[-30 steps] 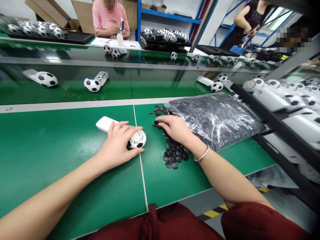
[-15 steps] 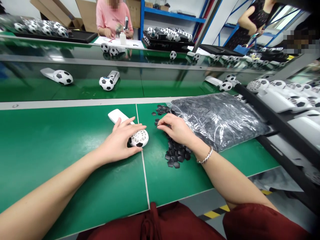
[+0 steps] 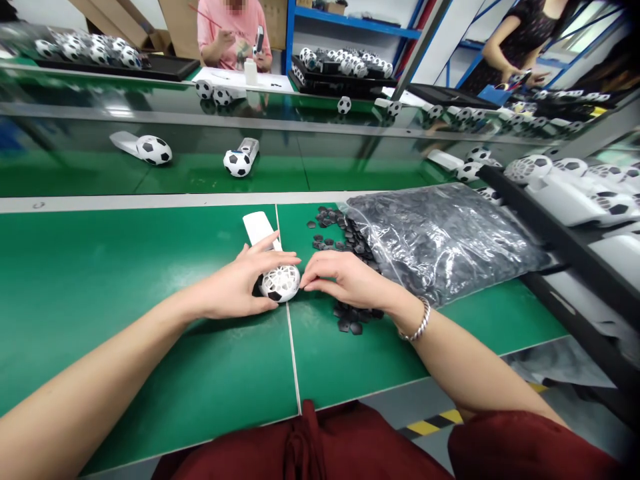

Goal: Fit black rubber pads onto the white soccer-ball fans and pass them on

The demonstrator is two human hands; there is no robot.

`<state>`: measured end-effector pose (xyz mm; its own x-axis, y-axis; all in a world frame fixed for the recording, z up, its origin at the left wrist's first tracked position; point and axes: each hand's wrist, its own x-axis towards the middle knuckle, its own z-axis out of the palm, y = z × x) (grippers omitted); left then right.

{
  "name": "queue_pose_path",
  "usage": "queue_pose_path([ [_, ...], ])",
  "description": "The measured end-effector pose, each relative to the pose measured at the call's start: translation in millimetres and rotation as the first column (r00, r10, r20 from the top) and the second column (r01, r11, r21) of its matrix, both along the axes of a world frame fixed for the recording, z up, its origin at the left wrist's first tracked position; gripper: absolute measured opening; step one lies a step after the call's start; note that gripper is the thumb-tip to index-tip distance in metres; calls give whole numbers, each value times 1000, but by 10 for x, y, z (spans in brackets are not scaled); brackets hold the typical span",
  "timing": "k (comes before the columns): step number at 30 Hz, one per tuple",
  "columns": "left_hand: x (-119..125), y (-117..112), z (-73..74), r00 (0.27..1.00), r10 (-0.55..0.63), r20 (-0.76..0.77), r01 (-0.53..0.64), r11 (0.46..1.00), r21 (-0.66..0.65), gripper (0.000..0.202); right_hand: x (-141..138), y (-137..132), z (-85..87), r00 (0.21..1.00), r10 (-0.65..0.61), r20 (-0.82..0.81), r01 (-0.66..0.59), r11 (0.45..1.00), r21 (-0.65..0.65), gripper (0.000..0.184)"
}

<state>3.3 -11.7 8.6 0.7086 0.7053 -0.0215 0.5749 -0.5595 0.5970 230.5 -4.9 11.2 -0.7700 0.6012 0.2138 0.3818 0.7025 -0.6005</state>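
Observation:
A white hand-held fan with a football-shaped head [image 3: 280, 283] lies on the green table [image 3: 125, 280], its handle [image 3: 259, 227] pointing away from me. My left hand [image 3: 239, 285] curls around the left side of the ball head and holds it. My right hand [image 3: 345, 279] has its fingers pinched together at the head's right side; what they hold is too small to make out. A loose heap of small black pentagon pieces [image 3: 350, 233] lies under and beyond my right hand.
A clear plastic bag of black pieces [image 3: 440, 237] lies at the right. Behind it a black tray [image 3: 505, 183] holds white fans. Finished football fans [image 3: 237, 162] ride the conveyor behind the table. People work at the far benches.
My right hand has left the heap of black pieces and come left to the ball head with fingers pinched. The fan's handle has swung more upright. My view has shifted.

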Motion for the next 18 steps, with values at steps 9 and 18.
queue_pose_path([
  [9, 248, -144, -122, 968, 181, 174, -194, 979, 59, 44, -85, -45, -54, 997, 15, -79, -9, 997, 75, 4],
  [18, 267, -165, -116, 971, 181, 157, -199, 974, 108, 38, -142, -1, -154, 985, -24, -168, 21, 1000, -20, 10],
])
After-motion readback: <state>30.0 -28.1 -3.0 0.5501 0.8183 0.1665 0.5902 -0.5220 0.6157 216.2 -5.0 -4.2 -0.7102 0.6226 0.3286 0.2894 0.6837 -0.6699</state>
